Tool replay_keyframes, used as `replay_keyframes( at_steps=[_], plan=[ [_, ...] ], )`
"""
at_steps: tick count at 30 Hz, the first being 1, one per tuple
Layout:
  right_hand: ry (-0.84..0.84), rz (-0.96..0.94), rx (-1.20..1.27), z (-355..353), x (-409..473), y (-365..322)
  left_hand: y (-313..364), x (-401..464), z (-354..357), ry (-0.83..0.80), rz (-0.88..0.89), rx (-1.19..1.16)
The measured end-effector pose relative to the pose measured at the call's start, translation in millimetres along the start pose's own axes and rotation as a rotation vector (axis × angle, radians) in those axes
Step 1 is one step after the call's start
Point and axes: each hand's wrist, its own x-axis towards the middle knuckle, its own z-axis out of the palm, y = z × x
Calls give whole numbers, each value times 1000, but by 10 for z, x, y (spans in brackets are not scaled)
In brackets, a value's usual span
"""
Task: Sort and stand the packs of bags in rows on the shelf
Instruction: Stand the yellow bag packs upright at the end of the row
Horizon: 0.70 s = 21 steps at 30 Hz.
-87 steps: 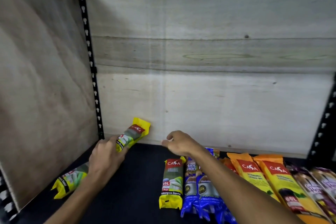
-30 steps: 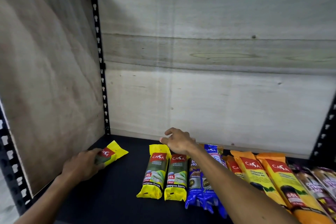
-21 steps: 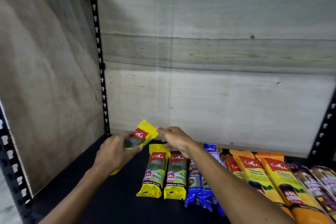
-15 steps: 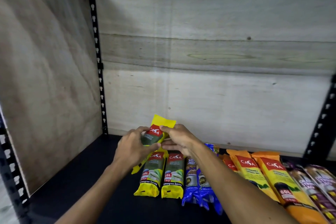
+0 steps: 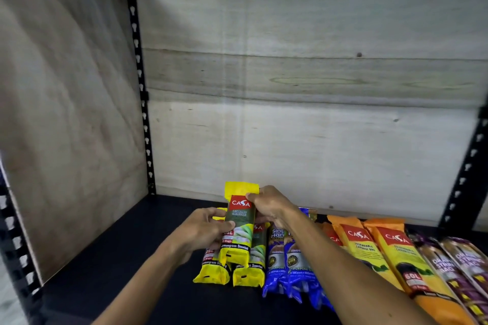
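Observation:
A yellow Casa pack [image 5: 239, 224] of bags is held lengthwise over two like yellow packs [image 5: 212, 269] that lie flat on the dark shelf [image 5: 126, 258]. My left hand [image 5: 203, 232] grips the held pack's left side near its middle. My right hand [image 5: 269, 206] pinches its upper right edge by the red logo. To the right lie two blue packs [image 5: 287, 264], orange packs [image 5: 375, 248] and purple packs [image 5: 459, 266], all flat and side by side.
A wooden back panel [image 5: 317, 140] and a wooden left side panel [image 5: 66, 113] close the shelf. Black perforated uprights stand at the back left corner [image 5: 144, 113] and the right [image 5: 464, 174]. Bare dark shelf lies left of the yellow packs.
My left hand picked a yellow pack up from the shelf's left side and carried it right. My right hand took hold of its top, and the pack now lies over the two yellow packs.

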Motion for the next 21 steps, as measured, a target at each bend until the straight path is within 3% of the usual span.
replay_keyframes(
  at_steps=[8, 21],
  plan=[
    [22, 54, -120, 56, -33, 2, -78, 48, -17, -35, -61, 64],
    [45, 73, -493, 33, -152, -57, -94, 51, -12, 112, -74, 163]
  ],
)
